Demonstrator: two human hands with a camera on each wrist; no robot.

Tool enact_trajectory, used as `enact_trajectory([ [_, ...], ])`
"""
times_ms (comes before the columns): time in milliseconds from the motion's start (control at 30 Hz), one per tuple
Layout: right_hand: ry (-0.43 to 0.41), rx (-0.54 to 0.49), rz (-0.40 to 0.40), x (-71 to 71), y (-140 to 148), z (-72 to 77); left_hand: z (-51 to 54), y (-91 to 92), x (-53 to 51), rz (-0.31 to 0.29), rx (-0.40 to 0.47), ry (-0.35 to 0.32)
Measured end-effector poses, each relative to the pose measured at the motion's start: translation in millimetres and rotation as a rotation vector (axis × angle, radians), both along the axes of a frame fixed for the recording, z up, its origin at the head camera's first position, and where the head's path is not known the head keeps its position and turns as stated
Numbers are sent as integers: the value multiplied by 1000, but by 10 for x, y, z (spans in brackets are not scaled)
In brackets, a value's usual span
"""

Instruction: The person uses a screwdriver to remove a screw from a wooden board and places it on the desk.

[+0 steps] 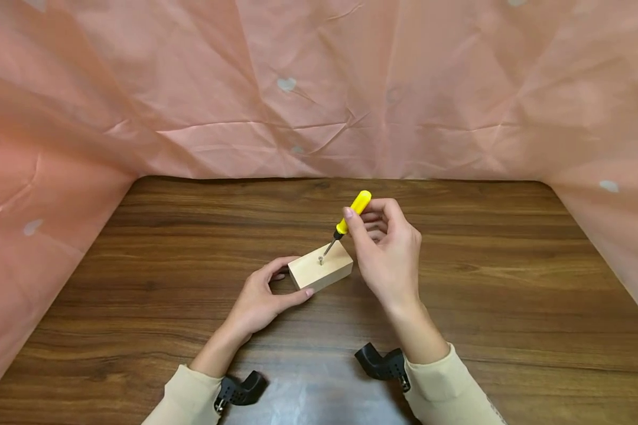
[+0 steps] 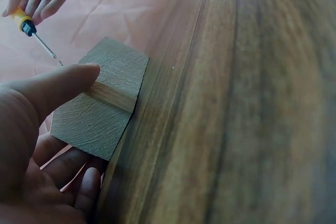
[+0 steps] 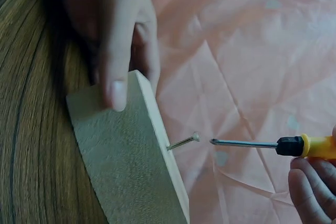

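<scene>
The left hand (image 1: 259, 299) grips a wooden block (image 1: 321, 271), its screw (image 3: 184, 141) apparently only partway in. The right hand (image 1: 393, 254) holds a screwdriver (image 1: 355, 209) just clear of it.

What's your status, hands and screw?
Left hand gripping wooden block. Right hand holding yellow screwdriver, tip just off screw. Screw protruding from block; nothing between it and tip.
</scene>
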State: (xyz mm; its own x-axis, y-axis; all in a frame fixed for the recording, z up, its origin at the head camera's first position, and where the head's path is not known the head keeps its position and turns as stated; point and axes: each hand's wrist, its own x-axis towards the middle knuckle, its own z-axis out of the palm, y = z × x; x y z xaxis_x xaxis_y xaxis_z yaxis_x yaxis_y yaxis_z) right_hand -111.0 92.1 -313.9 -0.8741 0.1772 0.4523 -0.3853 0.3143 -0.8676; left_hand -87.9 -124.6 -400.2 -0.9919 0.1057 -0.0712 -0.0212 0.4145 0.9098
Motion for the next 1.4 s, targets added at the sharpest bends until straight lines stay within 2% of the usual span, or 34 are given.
enact_trajectory([
  [200, 117, 105, 42, 53, -38, -21, 6, 2, 49, -3, 5, 1],
  [500, 217, 204, 65, 79, -50, -56, 13, 19, 70, 4, -23, 11],
  [667, 249, 227, 65, 91, -21, -77, -4, 69, 79, 5, -35, 1],
  [800, 281, 222, 55, 76, 20, -71, -16, 116, 44, 1, -34, 13],
  [1033, 265, 251, 61, 99, 89, -125, -74, 191, 55, -14, -17, 12],
  [1267, 292, 309, 99, 39, 68, -63, -21, 149, -17, -26, -35, 32],
  [1400, 271, 371, 132, 26, 69, -22, -18, 141, -44, -10, -33, 23],
])
